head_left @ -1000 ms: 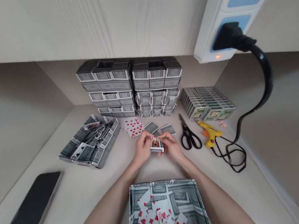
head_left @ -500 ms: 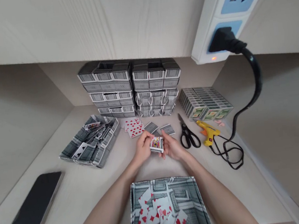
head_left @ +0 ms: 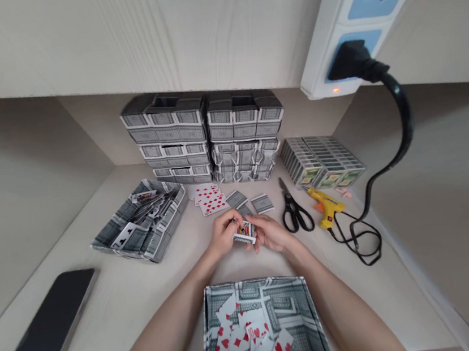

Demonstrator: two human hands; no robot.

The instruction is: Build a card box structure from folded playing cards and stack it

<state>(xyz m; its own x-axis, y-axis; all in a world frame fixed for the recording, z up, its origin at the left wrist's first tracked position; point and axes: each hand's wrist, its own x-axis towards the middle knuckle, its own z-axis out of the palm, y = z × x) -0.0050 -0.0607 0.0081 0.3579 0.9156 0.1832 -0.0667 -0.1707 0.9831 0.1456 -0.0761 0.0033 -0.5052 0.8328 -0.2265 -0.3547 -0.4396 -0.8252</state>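
Observation:
A folded playing card (head_left: 245, 233), with a colourful court picture on top and a patterned grey edge, is held between my two hands above the table. My left hand (head_left: 224, 232) is closed on its left side, fingertips bent over the top. From the right, my right hand (head_left: 270, 232) grips the other side, with thumb above and fingers below. Just beyond lie grey-backed card pieces (head_left: 262, 203) and several red-suited playing cards (head_left: 212, 200), face up. Nearer to me, a card-built box (head_left: 279, 290) contains cut pieces of red-suited cards (head_left: 258, 332).
Stacked card-built boxes (head_left: 176, 119) stand at the back. To the left are a card-filled tray (head_left: 164, 244) and a black phone (head_left: 44, 332). Scissors (head_left: 294, 214), a yellow glue gun (head_left: 327, 207) with its cord, and packed card decks (head_left: 322, 159) lie right. A power strip (head_left: 322, 56) hangs overhead.
The folded card has shifted slightly left and towards me. My left fingers have curled further over its top, and my right thumb has moved in along its upper edge.

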